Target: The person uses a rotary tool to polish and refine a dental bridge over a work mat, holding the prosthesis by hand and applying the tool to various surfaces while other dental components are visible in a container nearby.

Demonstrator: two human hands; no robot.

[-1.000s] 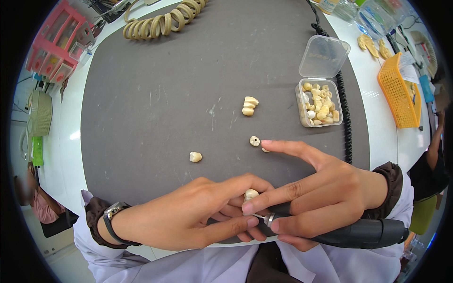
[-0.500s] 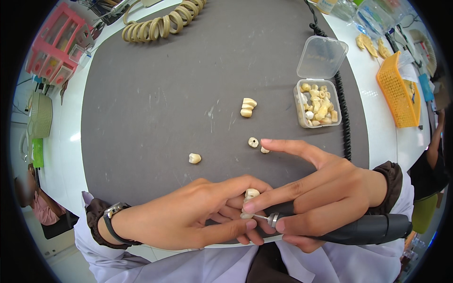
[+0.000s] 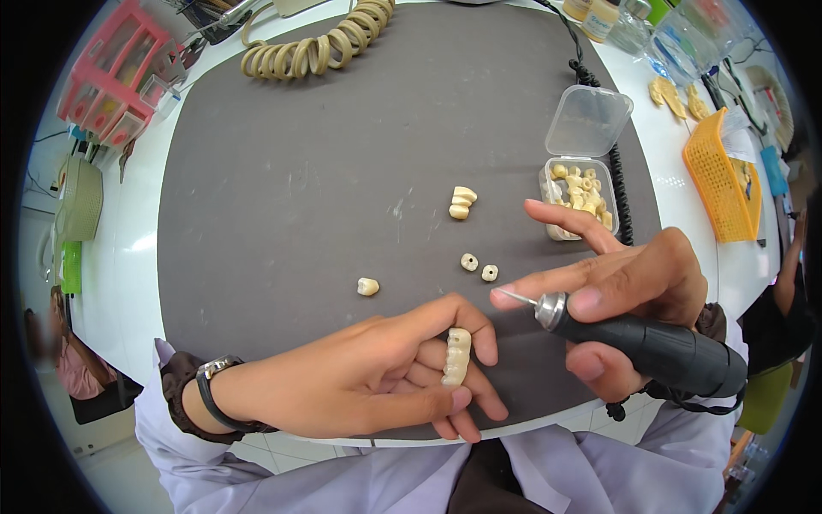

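Note:
A cream dental bridge (image 3: 457, 356) of several joined teeth rests in my left hand (image 3: 377, 377), its thumb at the lower end and the index finger curled around the top. My right hand (image 3: 634, 291) grips a black rotary handpiece (image 3: 651, 343) with a silver collar and a thin bur pointing left. The bur tip is apart from the bridge, up and to its right. Beyond my hands on the grey mat (image 3: 291, 188) lie two small crowns with dark holes (image 3: 469, 262), a single crown (image 3: 368, 287) to the left, and a joined tooth piece (image 3: 462, 203) farther back.
Behind my right fingers stands an open clear box (image 3: 548, 224) of tooth pieces. A black coiled cord (image 3: 619, 197) runs along the mat's right side; a beige coiled hose (image 3: 317, 56) lies at the back. A yellow basket (image 3: 715, 180) stands right, a pink drawer rack (image 3: 107, 73) left.
My right hand has lifted the handpiece away from the bridge, up and to the right. The bridge now shows more fully in my left hand. The view has shifted slightly.

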